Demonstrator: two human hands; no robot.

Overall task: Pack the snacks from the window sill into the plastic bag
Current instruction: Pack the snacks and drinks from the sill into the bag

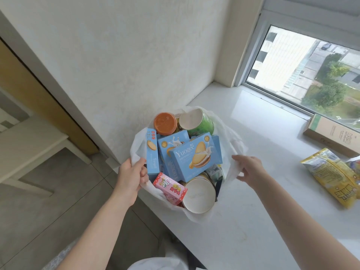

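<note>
A white plastic bag stands open on the pale window sill, packed with blue biscuit boxes, a pink box and round tubs. The left hand has its grip clamped on the bag's left rim, while the right hand touches the right rim with fingers apart — the boxes sit between both grips. Well to the right of the right grip lies a yellow snack packet, beyond it a cardboard box.
</note>
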